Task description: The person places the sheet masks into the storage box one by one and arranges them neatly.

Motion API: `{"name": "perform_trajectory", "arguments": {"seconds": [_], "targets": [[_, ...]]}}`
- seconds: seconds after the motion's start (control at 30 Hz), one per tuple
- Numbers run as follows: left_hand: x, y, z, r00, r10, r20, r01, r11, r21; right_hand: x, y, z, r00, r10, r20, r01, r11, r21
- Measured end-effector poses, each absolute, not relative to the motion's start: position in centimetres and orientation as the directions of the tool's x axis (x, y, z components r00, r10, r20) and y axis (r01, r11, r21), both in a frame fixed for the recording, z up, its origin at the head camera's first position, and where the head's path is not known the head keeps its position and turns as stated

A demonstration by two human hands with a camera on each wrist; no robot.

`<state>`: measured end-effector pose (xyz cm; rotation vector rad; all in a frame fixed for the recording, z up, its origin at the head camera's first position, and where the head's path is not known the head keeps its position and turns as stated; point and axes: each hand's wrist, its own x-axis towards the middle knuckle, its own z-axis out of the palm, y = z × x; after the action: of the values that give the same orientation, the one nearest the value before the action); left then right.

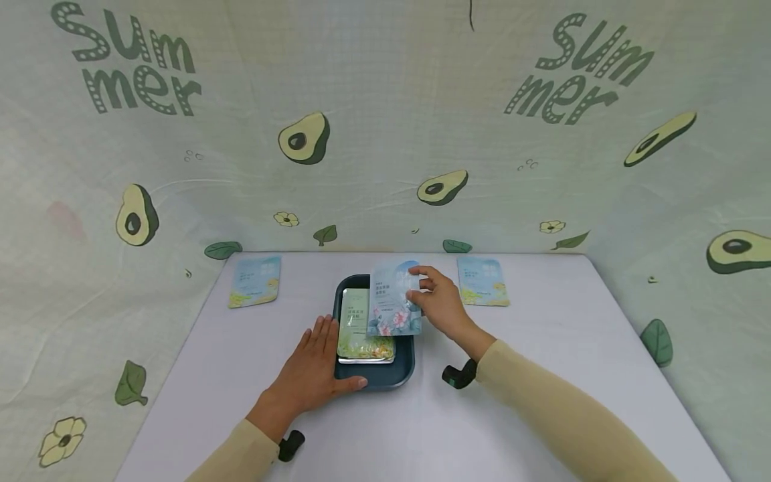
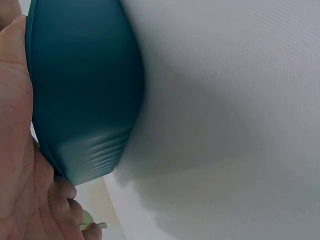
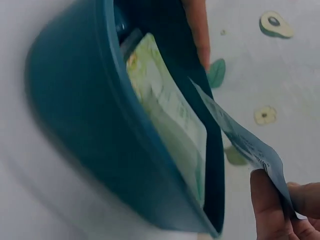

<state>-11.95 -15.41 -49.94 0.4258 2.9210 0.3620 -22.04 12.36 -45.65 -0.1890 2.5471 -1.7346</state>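
1. The right hand (image 1: 442,302) pinches a blue packet (image 1: 394,299) by its edge, tilted over the teal tray (image 1: 373,381) at the table's middle; so light a pinch could let it slip onto the table (image 1: 542,375).
2. The left hand (image 1: 316,368), fingers spread, rests flat against the tray's left rim; a nudge might shift it.
3. A green packet (image 1: 361,328) in the tray is half covered, its print unreadable.

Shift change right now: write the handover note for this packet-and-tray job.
Left hand: lies flat against the near-left rim of the teal tray, steadying it.
Right hand: pinches a blue floral packet over the tray, not yet set down.
Done: one green packet lies in the tray.
Left: the held packet, plus two blue-and-yellow packets on the table, far left and far right.
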Motion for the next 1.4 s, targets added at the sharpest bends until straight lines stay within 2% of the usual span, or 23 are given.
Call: {"name": "perform_trajectory", "arguments": {"seconds": [0.27, 0.4, 0.73, 0.93, 1.1, 1.27, 1.4], "targets": [[-12.0, -15.5, -50.1, -0.944, 0.308, -0.122, 0.269, 0.928, 0.258, -21.2, 8.3, -47.0, -0.989, -0.15, -0.007, -0.048, 0.361, -0.931], [-12.0, -15.5, -50.3, -0.944, 0.309, -0.114, 0.275, 0.929, 0.246, -21.1, 7.3, -47.6, -0.985, -0.172, -0.013, -0.06, 0.414, -0.908], [-12.0, -15.4, -50.2, -0.945, 0.305, -0.12, 0.266, 0.928, 0.261, -21.8, 7.2, -47.6, -0.947, -0.321, -0.026, -0.178, 0.587, -0.79], [-11.9, -15.6, -50.2, -0.943, 0.311, -0.115, 0.272, 0.924, 0.268, -22.2, 7.2, -47.5, -0.938, -0.34, -0.073, -0.16, 0.609, -0.776], [-12.0, -15.6, -50.3, -0.944, 0.307, -0.119, 0.266, 0.924, 0.273, -22.0, 7.3, -47.0, -0.932, -0.351, -0.094, -0.185, 0.679, -0.711], [-11.9, -15.4, -50.3, -0.946, 0.3, -0.123, 0.257, 0.925, 0.28, -21.9, 8.7, -46.2, -0.951, -0.31, 0.013, -0.254, 0.752, -0.608], [-11.9, -15.4, -50.3, -0.949, 0.295, -0.112, 0.252, 0.922, 0.294, -22.4, 11.0, -46.0, -0.961, -0.257, 0.106, -0.271, 0.776, -0.569]]}}
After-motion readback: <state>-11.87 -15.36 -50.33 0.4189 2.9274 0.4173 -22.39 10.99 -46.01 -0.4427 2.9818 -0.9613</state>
